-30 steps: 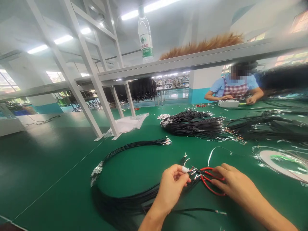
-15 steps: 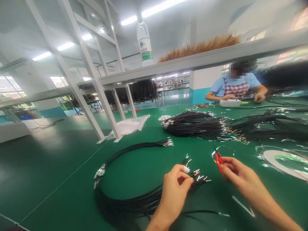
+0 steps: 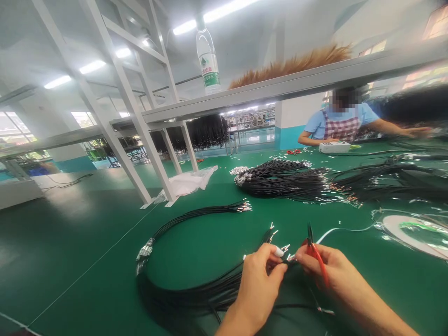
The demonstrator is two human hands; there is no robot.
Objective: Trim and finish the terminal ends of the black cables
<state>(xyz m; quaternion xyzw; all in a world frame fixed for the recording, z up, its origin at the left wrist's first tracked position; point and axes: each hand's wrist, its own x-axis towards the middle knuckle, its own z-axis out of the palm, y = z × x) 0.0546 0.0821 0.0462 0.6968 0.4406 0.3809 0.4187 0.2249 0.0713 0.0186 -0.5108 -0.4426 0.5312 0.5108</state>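
My left hand (image 3: 257,284) is closed in a pinch on a black cable near its stripped wire ends, with a white cover on one fingertip. More black cables (image 3: 189,296) run under it and curve left in a loop, gathered by a silvery wrap (image 3: 144,254). My right hand (image 3: 332,266) is closed around red-handled pliers (image 3: 317,259), their dark jaws pointing up. Its thumb and forefinger meet the wire ends beside my left fingertips. A thin white strip (image 3: 329,232) leads from near the pliers toward a reel (image 3: 409,228) at the right.
Behind lie large bundles of black cables (image 3: 283,182) and red-handled scissors (image 3: 293,151). A white frame post (image 3: 154,154) stands on the green table beside a plastic bag (image 3: 194,182). Across the table sits a co-worker (image 3: 339,121) near a white box (image 3: 334,147).
My right hand has moved left to the wire ends at my left hand, and the pliers now point upward. The co-worker's arm has stretched out to the right.
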